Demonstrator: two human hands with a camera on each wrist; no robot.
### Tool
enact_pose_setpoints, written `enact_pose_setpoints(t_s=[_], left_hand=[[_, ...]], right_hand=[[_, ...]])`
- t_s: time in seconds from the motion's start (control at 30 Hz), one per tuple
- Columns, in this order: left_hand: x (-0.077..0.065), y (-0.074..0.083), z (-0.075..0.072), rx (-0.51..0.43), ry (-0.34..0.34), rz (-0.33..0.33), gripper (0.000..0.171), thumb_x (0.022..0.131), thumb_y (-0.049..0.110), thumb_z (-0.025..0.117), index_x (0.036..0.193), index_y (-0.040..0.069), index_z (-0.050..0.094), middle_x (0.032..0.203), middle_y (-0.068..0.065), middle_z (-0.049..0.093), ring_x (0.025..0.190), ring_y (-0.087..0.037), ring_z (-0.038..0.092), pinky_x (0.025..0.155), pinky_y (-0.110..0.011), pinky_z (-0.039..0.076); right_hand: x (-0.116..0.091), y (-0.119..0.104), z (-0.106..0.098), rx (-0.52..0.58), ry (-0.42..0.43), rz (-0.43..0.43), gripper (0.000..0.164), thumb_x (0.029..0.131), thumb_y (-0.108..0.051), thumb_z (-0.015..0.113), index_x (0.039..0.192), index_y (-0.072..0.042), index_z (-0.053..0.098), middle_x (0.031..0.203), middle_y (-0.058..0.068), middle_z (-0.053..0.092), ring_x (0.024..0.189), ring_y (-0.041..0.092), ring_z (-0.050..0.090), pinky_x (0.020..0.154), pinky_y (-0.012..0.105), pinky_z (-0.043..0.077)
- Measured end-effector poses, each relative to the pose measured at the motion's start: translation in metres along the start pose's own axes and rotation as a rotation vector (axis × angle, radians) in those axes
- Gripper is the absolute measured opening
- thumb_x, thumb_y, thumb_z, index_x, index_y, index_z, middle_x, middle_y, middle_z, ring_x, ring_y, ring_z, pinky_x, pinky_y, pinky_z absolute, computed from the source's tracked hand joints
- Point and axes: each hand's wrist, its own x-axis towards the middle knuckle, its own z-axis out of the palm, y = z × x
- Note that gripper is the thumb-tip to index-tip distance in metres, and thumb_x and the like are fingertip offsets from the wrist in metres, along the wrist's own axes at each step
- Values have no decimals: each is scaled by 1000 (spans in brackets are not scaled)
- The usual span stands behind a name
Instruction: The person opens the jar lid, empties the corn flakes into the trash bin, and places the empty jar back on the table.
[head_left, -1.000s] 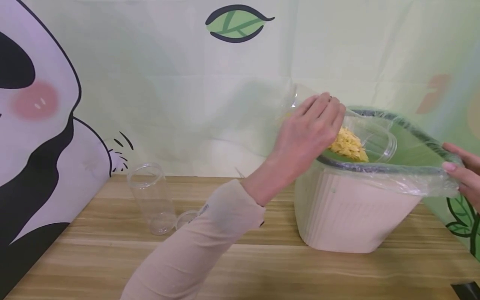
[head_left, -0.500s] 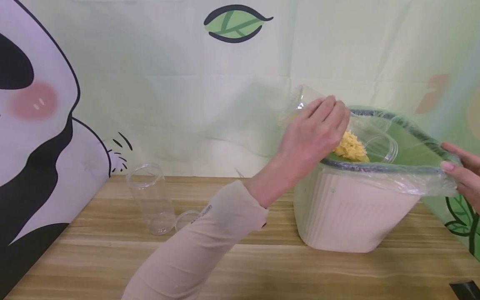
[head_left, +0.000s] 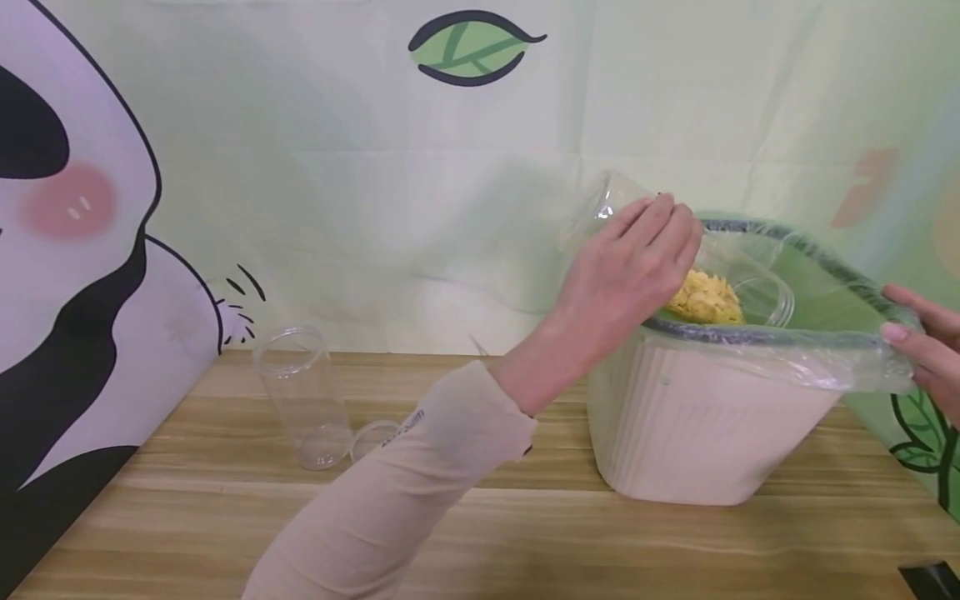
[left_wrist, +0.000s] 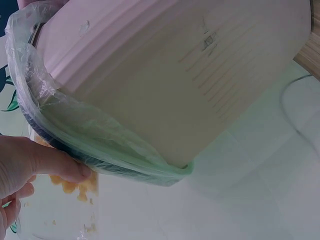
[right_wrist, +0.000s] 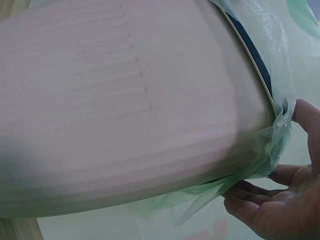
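Observation:
My left hand [head_left: 630,258] grips a clear plastic cup [head_left: 611,196], tilted with its mouth over the opening of a pale trash bin [head_left: 712,417]. Yellow flakes [head_left: 708,300] are heaped along the cup's lower side near the mouth. A thin clear-green bag [head_left: 862,367] lines the bin and folds over its dark rim. At the bin's right corner, my right hand [head_left: 933,337] holds the rim and liner between thumb and fingers. The right wrist view shows this hand [right_wrist: 285,200] at the bunched bag edge. In the left wrist view, flakes show behind the left thumb [left_wrist: 62,162].
Another clear plastic cup [head_left: 303,400] stands upright at the left of the wooden table [head_left: 555,542], beside a clear round lid [head_left: 375,437]. A black object [head_left: 930,579] lies at the front right corner. Behind the table hangs a printed backdrop [head_left: 360,167].
My left hand and the cup have moved slightly right and down. Inside the cup, the flakes have shifted and slid toward the mouth. The right hand keeps its place on the rim.

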Motion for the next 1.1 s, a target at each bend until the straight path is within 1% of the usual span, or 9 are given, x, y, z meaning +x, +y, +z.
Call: enact_pose_setpoints(t_s=[0.17, 0.37, 0.57, 0.67, 0.73, 0.8, 0.9, 0.97, 1.1], left_hand=[[0, -1, -1, -5, -26, 6, 48, 94, -6, 20, 110, 14, 60, 105, 3, 59, 109, -13, 52, 98, -22, 37], [0, -1, -1, 10, -14, 7, 47, 94, -6, 21, 109, 13, 61, 105, 3, 59, 109, -13, 52, 98, -22, 38], [0, -1, 0, 18, -9, 2, 46, 94, -6, 21, 109, 13, 61, 105, 4, 59, 108, -13, 53, 98, -22, 38], [0, -1, 0, 11, -7, 3, 46, 94, -6, 21, 109, 13, 61, 105, 3, 59, 109, -13, 53, 98, -22, 38], [0, -1, 0, 6, -9, 3, 47, 94, -6, 21, 109, 13, 61, 105, 3, 59, 109, -13, 53, 98, -23, 38], [0, -1, 0, 8, -8, 2, 46, 94, -6, 21, 109, 13, 61, 106, 3, 59, 109, -13, 53, 98, -23, 38], [0, -1, 0, 6, -8, 0, 46, 94, -6, 21, 109, 13, 61, 105, 3, 59, 109, -13, 53, 98, -22, 38], [0, -1, 0, 1, -7, -2, 47, 94, -6, 21, 109, 13, 61, 105, 3, 59, 108, -12, 53, 98, -22, 38], [1, 0, 0, -9, -10, -3, 48, 94, -6, 20, 109, 14, 61, 106, 4, 59, 108, -12, 53, 98, -22, 37]], right_hand=[[1, 1, 0, -67, -5, 2, 61, 93, -5, 46, 146, -11, 14, 151, -8, -2, 86, -15, 47, 65, 0, 37], [2, 2, -1, -78, -11, -5, 61, 94, -5, 45, 146, -12, 14, 151, -8, -4, 86, -15, 46, 65, 0, 37], [2, 3, -1, -32, -13, -5, 62, 93, -4, 46, 146, -11, 14, 151, -8, -3, 86, -14, 48, 65, 0, 38], [5, 9, -5, -28, -18, -10, 62, 93, -5, 47, 146, -13, 16, 151, -9, -2, 86, -13, 48, 65, 1, 39], [6, 13, -7, -2, -12, -18, 60, 93, -4, 47, 145, -16, 20, 152, -7, 1, 86, -12, 50, 65, 2, 40], [6, 13, -8, -21, -14, -21, 59, 93, -5, 46, 145, -17, 21, 152, -8, 2, 86, -12, 50, 64, 2, 40], [5, 11, -6, -6, -6, -16, 60, 93, -4, 47, 145, -15, 19, 152, -8, 4, 85, -12, 50, 64, 1, 40], [3, 6, -4, -8, -14, -9, 62, 93, -4, 47, 146, -12, 15, 151, -9, 2, 85, -13, 49, 65, 1, 39], [0, 1, -1, 72, -14, -12, 62, 93, -2, 46, 146, -9, 14, 151, -8, 4, 84, -13, 52, 65, 2, 41]])
